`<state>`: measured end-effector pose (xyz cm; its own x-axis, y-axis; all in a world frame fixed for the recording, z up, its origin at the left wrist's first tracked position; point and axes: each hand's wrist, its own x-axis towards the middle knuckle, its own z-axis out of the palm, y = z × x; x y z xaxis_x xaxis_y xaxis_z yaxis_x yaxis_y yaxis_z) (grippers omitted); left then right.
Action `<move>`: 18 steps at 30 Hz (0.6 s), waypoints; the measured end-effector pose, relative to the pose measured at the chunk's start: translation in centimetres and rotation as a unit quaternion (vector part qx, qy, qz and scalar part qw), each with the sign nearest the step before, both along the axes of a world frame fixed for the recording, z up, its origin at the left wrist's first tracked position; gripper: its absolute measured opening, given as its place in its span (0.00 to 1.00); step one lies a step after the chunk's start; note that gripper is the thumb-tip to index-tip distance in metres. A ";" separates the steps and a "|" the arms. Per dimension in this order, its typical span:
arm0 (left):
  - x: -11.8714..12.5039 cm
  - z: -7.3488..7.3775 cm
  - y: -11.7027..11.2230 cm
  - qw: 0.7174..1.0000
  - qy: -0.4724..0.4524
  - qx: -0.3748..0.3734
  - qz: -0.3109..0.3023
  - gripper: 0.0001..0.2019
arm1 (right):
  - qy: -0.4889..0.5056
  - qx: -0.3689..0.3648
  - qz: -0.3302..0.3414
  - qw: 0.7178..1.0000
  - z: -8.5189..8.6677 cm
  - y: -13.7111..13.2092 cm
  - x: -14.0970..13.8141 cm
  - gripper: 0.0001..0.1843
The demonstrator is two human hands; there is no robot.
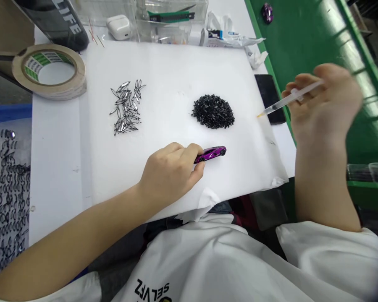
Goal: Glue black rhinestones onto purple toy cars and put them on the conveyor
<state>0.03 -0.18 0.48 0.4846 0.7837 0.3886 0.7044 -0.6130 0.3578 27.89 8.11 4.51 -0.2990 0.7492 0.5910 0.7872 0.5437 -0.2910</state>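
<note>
Between the thumb and fingers of my left hand is a small purple toy car, its far end pointing right over the white foam sheet. My right hand, raised at the right, is closed on a thin clear syringe with an orange-yellow tip aimed down and left. A heap of tiny black parts lies just beyond the car. Farther left on the sheet is a loose group of clear, dark-edged slim parts.
A tape roll and a dark bottle stand at the left back. Clear plastic boxes and a white earbud case line the back. On the green conveyor sits another purple toy car. A black flat object lies right.
</note>
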 end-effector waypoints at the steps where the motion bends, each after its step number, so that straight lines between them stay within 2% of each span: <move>1: 0.0 0.0 0.0 1.000 -0.002 -0.003 -0.004 0.07 | 0.068 0.082 -0.018 0.994 -0.3 -0.1 0.1 0.14; 2: 0.0 0.0 0.1 1.000 -0.003 -0.007 -0.008 0.07 | 0.113 0.163 -0.033 0.980 -0.5 -0.5 -0.2 0.10; 3: 0.1 0.0 0.1 1.000 -0.005 -0.011 -0.011 0.07 | 0.119 0.211 -0.043 0.969 -0.6 -1.2 -0.8 0.08; 4: 0.1 0.1 0.2 1.000 -0.006 -0.015 -0.012 0.07 | 0.084 0.206 -0.045 0.974 -0.7 -1.9 -1.4 0.07; 5: 0.1 0.1 0.2 1.000 -0.006 -0.019 -0.014 0.07 | 0.029 0.145 -0.037 0.988 -0.9 -2.6 -2.2 0.07; 6: 0.1 0.1 0.2 1.000 -0.007 -0.022 -0.015 0.07 | -0.027 0.050 -0.028 0.998 -1.0 -3.1 -2.9 0.07; 8: 0.1 0.1 0.2 0.999 -0.007 -0.026 -0.019 0.07 | -0.105 -0.131 -0.026 0.985 -1.4 -3.8 -4.0 0.05; 9: 0.1 0.1 0.2 0.999 -0.007 -0.028 -0.021 0.07 | -0.127 -0.178 -0.033 0.975 -1.7 -3.8 -4.4 0.05; 12: 0.0 0.1 0.2 0.999 -0.005 -0.027 -0.022 0.07 | -0.169 -0.207 -0.056 0.962 -2.4 -3.4 -4.7 0.06; 18: 0.0 0.1 0.2 1.000 -0.004 -0.021 -0.019 0.07 | -0.218 -0.175 -0.089 0.956 -3.1 -2.6 -4.9 0.06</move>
